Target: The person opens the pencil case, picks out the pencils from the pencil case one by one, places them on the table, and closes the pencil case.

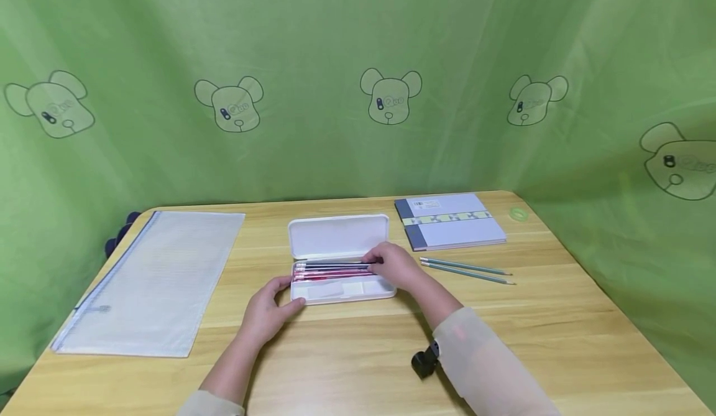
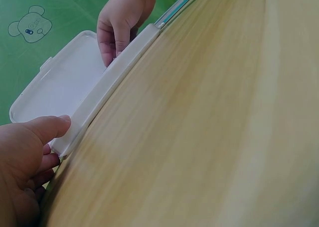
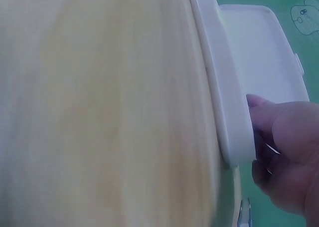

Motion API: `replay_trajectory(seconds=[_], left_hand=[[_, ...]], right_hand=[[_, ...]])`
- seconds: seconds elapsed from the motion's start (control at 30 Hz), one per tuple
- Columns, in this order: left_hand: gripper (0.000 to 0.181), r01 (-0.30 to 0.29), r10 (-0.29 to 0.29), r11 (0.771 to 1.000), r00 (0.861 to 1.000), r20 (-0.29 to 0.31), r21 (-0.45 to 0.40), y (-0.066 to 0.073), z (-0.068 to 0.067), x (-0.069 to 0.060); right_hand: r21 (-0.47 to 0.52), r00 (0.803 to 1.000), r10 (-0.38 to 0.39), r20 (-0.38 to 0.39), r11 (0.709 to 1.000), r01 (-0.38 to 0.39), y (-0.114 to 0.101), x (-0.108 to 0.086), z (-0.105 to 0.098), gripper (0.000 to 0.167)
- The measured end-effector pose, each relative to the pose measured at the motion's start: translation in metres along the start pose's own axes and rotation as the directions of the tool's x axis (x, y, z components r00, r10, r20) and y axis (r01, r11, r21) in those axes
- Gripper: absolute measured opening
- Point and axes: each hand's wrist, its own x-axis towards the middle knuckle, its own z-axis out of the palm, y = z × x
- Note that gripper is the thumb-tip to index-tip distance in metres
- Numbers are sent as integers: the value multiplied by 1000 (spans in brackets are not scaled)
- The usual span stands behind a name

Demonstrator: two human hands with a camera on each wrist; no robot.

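A white pencil case (image 1: 342, 291) lies on the table with its lid (image 1: 339, 235) raised at the back. Dark and red pencils (image 1: 330, 273) lie side by side in its rear part. My left hand (image 1: 265, 311) holds the case's left end, thumb at the front corner, as the left wrist view also shows on the case's wall (image 2: 112, 85). My right hand (image 1: 398, 265) has its fingers inside the right end, at the pencils' ends. In the right wrist view the right hand (image 3: 289, 147) reaches over the case's end; its fingertips are partly hidden.
Two green pencils (image 1: 467, 270) lie right of the case. Behind them is a notebook (image 1: 455, 220) with a patterned band, and a light green ring (image 1: 518, 214) lies at the back right. A zippered mesh pouch (image 1: 153, 282) covers the left side of the table.
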Motion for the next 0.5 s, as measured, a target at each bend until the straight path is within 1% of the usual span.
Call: replay_trajectory(seconds=[0.1,0.23,0.4,0.5], left_hand=[[55,-2,2,1000,1000,0,2,0,0,0],[55,0,0,1000,1000,0,3,0,0,0],[55,4,-4,1000,1000,4,4,0,0,0],[55,3,-3,1000,1000,6,10,0,0,0]], right_hand=[[47,1000,17,10,999,-18,3,-1,-2,19],[99,1000,16,24,995,-19,7,-4,-8,19],[143,999,-17,47,990,11,17,-12,-20,20],[163,998,-41,41,986,34,26,-18,-27,20]])
